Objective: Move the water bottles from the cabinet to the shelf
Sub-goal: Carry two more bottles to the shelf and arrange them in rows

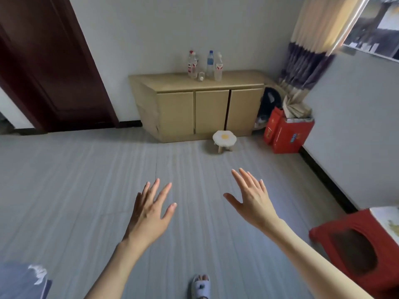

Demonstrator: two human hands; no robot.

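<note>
- Four clear plastic water bottles (204, 65) stand upright on the tan wooden cabinet (198, 104), well ahead of both hands.
- Left hand (149, 214) and right hand (251, 203) are spread, holding nothing; the right looks slightly nearer.

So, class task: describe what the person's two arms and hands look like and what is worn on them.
Both forearms are bare, no sleeves in view. The left hand and right hand wear no gloves, and no rings, watch or bracelets show. The fingers are slender, with short, pale nails.
</note>
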